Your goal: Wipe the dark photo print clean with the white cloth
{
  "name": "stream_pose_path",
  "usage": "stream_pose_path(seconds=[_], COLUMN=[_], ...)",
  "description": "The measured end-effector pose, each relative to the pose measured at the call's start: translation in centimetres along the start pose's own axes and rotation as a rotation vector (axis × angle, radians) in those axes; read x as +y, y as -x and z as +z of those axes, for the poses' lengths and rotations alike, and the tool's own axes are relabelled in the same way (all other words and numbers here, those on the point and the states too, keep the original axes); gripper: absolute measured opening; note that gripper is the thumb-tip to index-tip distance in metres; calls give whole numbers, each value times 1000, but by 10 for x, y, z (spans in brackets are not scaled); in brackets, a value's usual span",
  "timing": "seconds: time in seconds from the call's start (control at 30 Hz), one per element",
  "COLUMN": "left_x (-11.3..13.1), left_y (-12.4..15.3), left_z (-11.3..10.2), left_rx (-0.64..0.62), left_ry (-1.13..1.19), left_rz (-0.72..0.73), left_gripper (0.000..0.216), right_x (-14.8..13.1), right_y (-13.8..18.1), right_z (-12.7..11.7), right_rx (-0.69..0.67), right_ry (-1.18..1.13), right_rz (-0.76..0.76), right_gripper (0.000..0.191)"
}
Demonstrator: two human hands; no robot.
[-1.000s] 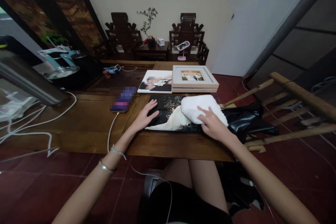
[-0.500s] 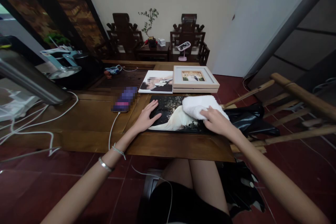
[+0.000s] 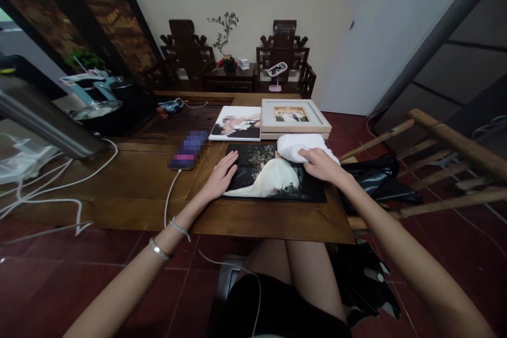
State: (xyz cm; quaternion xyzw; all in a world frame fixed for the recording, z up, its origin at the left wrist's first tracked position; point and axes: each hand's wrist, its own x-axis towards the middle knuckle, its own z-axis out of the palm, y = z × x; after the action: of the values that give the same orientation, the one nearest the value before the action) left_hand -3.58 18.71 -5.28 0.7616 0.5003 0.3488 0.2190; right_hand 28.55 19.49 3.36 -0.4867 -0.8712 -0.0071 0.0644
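A dark photo panel (image 3: pixel 273 179) with a pale gown printed on it lies flat near the front edge of the wooden table (image 3: pixel 269 222). My left hand (image 3: pixel 219 175) rests on its left edge, fingers stretched out and holding nothing. Bunched in my right hand (image 3: pixel 321 165) is a white towel (image 3: pixel 303 145), lying over the panel's far right corner. My fingers grip the towel's near side. That corner of the panel is hidden under the cloth and hand.
Behind the panel are a white photo board (image 3: pixel 237 129) and a light wooden picture frame (image 3: pixel 295 116). A phone (image 3: pixel 188 150) on a white cable lies to the left, near a large metal cylinder (image 3: pixel 43 116). A wooden chair (image 3: pixel 447 158) holding a black bag stands at right.
My right hand has moved the towel away from me, toward the panel's far edge, uncovering more of the printed gown. The left hand stays in place, its thumb closer to the fingers.
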Motion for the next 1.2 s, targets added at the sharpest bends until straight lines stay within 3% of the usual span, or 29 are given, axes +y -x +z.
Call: stream_pose_path(seconds=[0.3,0.43,0.6,0.93,1.07,1.2], left_x=[-3,-1,0,2,3,3], left_y=[-1,-1,-1,-1,-1,0], left_z=[2,1,0,-1,-1,0], left_rx=[-4,-9,-4,2,14,16], left_ry=[-7,-15,-2,3,4,3], left_rz=[26,38,37,48,45,31], left_gripper=[47,47,46,48,47,46], right_x=[-54,-67,-53,-1,-1,-18], right_y=[104,126,104,0,-4,22], right_z=[3,-5,-5,-5,1,12], right_rx=[-61,-116,-71,-42,-13,11], right_ry=[-52,-108,-117,-17,-9,22], right_rz=[-96,-131,-130,-52,-19,-16], right_gripper=[39,38,38,27,28,36])
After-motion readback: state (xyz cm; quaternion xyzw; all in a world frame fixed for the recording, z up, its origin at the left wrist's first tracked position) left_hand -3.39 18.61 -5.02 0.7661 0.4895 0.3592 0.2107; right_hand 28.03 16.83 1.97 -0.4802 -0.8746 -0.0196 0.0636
